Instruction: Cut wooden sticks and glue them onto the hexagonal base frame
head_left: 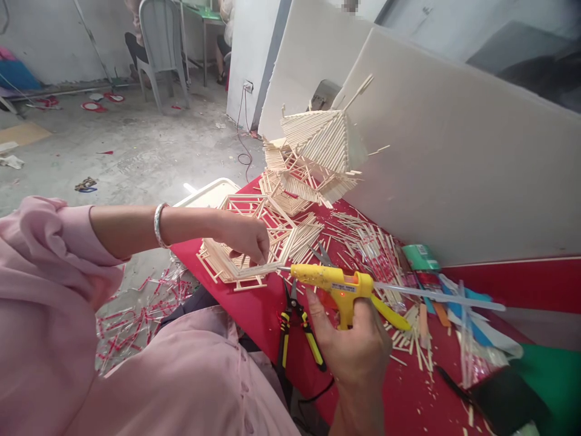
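Note:
My right hand (356, 345) is wrapped round the handle of a yellow hot glue gun (338, 284) with a clear glue stick (436, 295) out of its back. The gun's nozzle meets the right corner of a frame built of thin wooden sticks (254, 272). Over that frame hangs my left hand (247, 236), its fingers curled down at the frame; whatever they pinch is hidden. Just below the gun lie pruning snips (295, 321) with black and yellow handles, blades parted.
A stick-built model with a peaked roof (318, 139) stands at the back of the red table (408, 399). Loose sticks (358, 236), scissors (323, 255) and a green roll (420, 257) lie to the right. White boards (454, 163) lean behind. A grey chair (161, 42) stands beyond.

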Tool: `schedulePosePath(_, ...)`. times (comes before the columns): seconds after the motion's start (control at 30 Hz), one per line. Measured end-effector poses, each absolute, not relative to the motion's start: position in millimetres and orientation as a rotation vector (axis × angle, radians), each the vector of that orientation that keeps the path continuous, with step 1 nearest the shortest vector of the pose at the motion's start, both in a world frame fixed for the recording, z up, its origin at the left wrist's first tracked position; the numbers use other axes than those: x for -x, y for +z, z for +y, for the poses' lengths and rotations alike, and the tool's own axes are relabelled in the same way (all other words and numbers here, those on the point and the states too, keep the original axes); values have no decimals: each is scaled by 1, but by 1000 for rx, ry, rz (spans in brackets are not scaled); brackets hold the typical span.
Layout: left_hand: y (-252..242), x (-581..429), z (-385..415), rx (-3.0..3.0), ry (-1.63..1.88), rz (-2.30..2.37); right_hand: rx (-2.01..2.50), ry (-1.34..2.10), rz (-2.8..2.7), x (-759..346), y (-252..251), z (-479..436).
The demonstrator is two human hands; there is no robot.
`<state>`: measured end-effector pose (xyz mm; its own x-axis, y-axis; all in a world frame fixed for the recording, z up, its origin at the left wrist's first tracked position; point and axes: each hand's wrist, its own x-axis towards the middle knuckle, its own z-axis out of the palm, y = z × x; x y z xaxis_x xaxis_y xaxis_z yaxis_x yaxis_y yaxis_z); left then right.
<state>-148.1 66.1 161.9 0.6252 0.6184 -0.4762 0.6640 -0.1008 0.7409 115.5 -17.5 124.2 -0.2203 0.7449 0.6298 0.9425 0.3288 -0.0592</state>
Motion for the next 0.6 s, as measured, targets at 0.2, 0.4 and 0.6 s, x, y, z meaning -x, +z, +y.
schedulePosePath(0.2, 166, 148, 64, -1774, -76, 1050, 1571, -102, -1960, -118, 126, -23)
schedulePosePath(0.4, 169, 147, 63, -1750, -71, 1045, 1645, 198, -1879, -122, 127, -25)
schedulePosePath(0.6, 173, 145, 61, -1709, -88, 1098, 1631, 234, -1879, -124, 122, -25)
